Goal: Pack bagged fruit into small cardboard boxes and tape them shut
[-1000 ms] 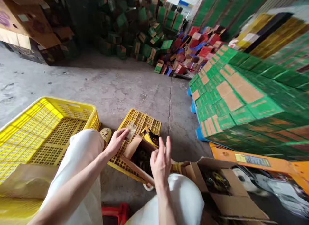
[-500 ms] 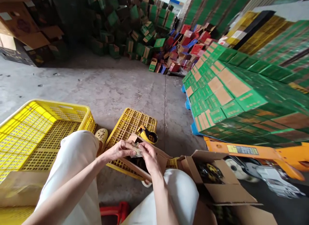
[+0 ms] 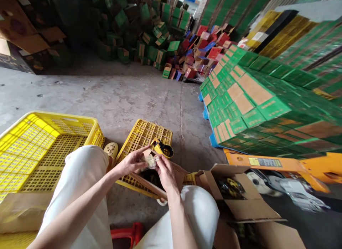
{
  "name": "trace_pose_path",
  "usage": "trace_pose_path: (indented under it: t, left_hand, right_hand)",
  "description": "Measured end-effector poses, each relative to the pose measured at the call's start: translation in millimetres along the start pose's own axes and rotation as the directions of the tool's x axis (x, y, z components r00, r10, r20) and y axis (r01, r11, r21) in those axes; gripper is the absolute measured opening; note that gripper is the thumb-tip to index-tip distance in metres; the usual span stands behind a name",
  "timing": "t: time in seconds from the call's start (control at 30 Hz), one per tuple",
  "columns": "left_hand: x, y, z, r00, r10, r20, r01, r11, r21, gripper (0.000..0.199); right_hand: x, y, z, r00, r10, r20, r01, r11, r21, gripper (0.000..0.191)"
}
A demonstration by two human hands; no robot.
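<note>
A small clear plastic packet [image 3: 151, 162] with pale contents too small to make out is held between my two hands. My left hand [image 3: 132, 162] has its thumb at the packet's left end, with the index finger stretched out past it. My right hand [image 3: 165, 169] pinches the right end between thumb and fingers. Beneath them stands an open cardboard box [image 3: 179, 172], its dark contents partly hidden by my hands. The box rests on an upturned yellow crate [image 3: 144, 129]. Just beyond my fingers lies a yellow and black tool [image 3: 161, 148], seemingly a tape dispenser.
To the left is a large yellow basket [image 3: 80, 117]. Open cartons [image 3: 256, 209] holding dark and yellow items stand at right, near an orange pallet jack [image 3: 267, 162]. Green boxes [image 3: 248, 115] are stacked on a blue pallet; loose boxes [image 3: 160, 49] are heaped behind.
My left index finger has straightened outward, and more of the packet shows between my hands. The view has shifted slightly.
</note>
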State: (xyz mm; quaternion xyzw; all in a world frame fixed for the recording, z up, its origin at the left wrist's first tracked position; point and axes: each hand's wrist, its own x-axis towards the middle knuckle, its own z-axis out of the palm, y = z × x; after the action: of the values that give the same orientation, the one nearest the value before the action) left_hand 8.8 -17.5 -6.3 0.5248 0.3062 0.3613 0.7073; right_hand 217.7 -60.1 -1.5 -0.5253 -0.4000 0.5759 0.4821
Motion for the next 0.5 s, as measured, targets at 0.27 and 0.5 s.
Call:
trace_pose_path:
  t: [0.27, 0.5]
  left_hand:
    - [-1.3, -1.0, -1.6, 0.993, -0.055, -0.105, 0.071, 0.985, 0.156, 0.05]
    - [-4.4, 17.3, -4.0, 0.978, -0.004, -0.209, -0.001, 1.0, -0.025, 0.047]
  right_hand:
    - [-1.5, -10.3, 16.6, 0.996, -0.044, 0.076, 0.047, 0.998, -0.029, 0.039]
    - [9.9, 4.8, 7.0, 0.996, 0.09, 0.001, -0.089, 0.982, 0.165, 0.046]
